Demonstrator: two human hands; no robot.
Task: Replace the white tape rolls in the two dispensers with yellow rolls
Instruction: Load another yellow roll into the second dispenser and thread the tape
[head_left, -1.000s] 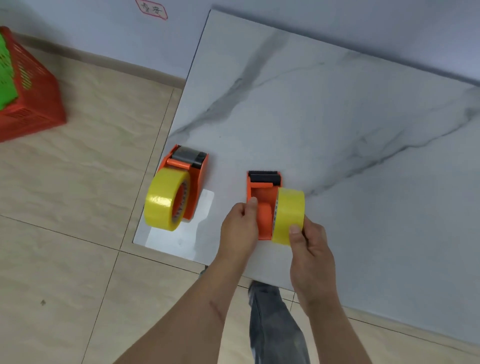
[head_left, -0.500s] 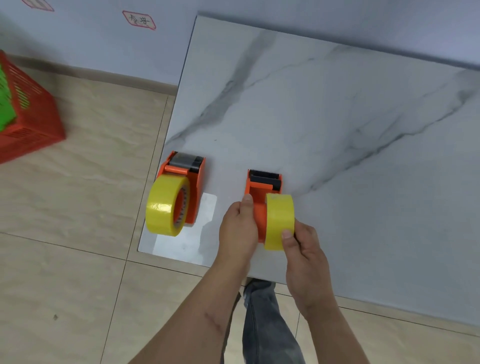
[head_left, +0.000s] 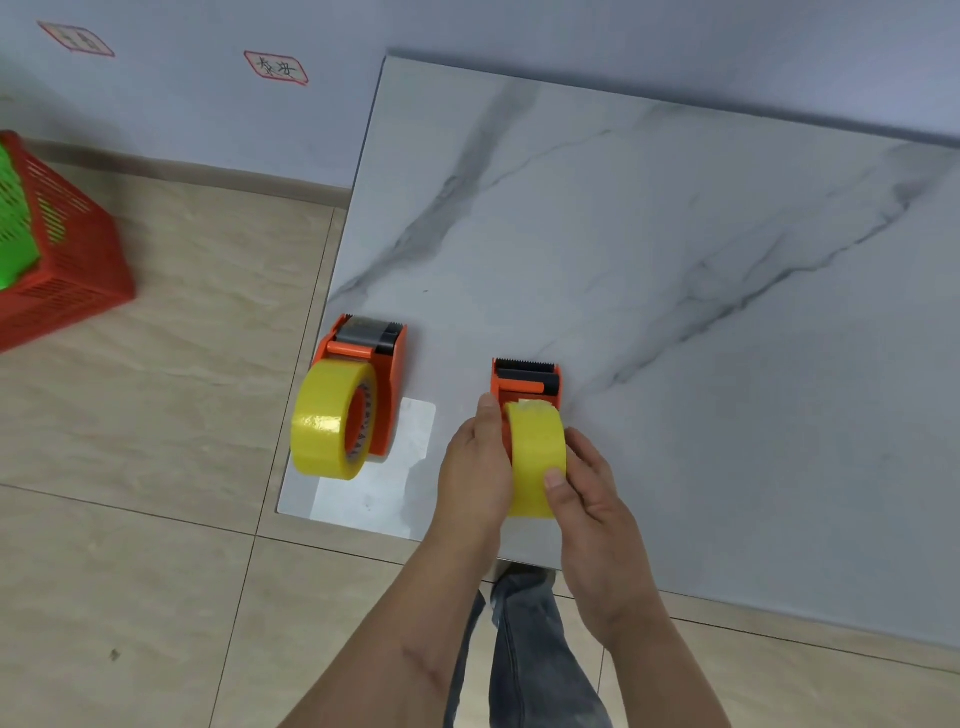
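Two orange tape dispensers stand on the marble table. The left dispenser near the table's left edge carries a yellow roll on its left side. The right dispenser shows its black toothed blade at the far end. My left hand grips its orange body from the left. My right hand holds a second yellow roll against the dispenser, thumb on the roll's face. The hub is hidden behind the roll and my hands.
A white sheet lies under the left dispenser at the table's front left corner. A red crate with green contents sits on the tiled floor at far left. Two labels are stuck on the wall. My leg shows below the table edge.
The yellow roll has shifted left from the dispenser's right side to sit square over its body. My right hand followed it. The view has tilted slightly.
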